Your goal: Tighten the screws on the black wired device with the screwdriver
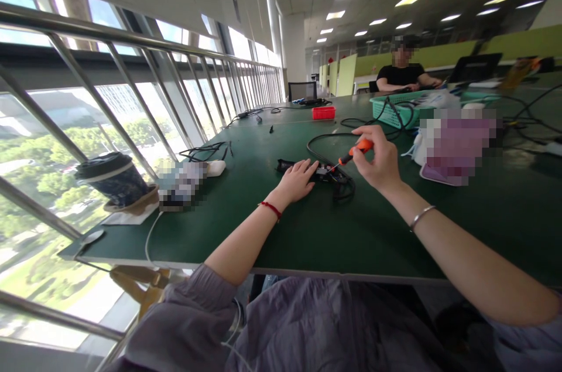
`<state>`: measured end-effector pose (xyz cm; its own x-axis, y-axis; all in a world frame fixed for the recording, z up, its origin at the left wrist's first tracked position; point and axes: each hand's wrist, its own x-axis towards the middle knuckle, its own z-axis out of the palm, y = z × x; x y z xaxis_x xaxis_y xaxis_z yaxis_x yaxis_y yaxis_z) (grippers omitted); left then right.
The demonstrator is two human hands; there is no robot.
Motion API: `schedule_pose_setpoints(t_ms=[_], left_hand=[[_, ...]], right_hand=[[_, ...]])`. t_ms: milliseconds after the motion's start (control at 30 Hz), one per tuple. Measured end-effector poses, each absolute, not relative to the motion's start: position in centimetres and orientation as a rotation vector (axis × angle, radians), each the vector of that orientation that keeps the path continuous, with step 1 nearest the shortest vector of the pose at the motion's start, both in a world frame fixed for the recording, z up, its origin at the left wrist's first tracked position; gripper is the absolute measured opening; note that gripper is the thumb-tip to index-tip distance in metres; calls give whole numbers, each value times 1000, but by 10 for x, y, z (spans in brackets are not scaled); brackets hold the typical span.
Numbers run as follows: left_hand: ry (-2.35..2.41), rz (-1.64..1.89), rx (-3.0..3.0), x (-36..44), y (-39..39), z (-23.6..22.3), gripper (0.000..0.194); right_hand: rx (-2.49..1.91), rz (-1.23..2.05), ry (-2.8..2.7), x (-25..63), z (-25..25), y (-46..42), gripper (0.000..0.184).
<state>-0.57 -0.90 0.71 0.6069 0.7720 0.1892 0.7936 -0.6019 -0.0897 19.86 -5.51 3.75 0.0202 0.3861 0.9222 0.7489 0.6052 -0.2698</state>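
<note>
My right hand (pixel 376 160) grips a screwdriver (pixel 363 147) with an orange and black handle. Its thin metal shaft slants down to the left, and the tip meets or nearly meets a long black device (pixel 324 171) lying on the table. Silvery and small light parts show on the device near that tip. Flat across the device's left part lies my left hand (pixel 298 178), fingers stretched out, covering some of it. A black cable (pixel 314 140) curves behind the device, and a dark loop of cable (pixel 346 189) lies at its right end.
The green table (pixel 228 243) holds a small red basket (pixel 324 113), a teal basket (pixel 397 111) with cables and bags, and a blurred pink item (pixel 461 143). A lidded cup (pixel 112 181) stands by the railing at left. Across the table sits another person (pixel 404 73).
</note>
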Motion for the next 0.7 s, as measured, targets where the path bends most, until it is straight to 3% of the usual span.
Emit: schedule_pose_setpoints(t_ms=[267,467,700], left_hand=[[-1311,-198,-2675,-7,-9,7,62],[-1303,-198,-2691,-7,-8,7,63],[-1307,-206,-2685,-7,-7,5,62]], right_hand=[[-1038,-344,-1590,197,38,-55,19],[-921,-368,-1591,196,35,-53,33],[-1030,-383,-1557,197,39,-55,22]])
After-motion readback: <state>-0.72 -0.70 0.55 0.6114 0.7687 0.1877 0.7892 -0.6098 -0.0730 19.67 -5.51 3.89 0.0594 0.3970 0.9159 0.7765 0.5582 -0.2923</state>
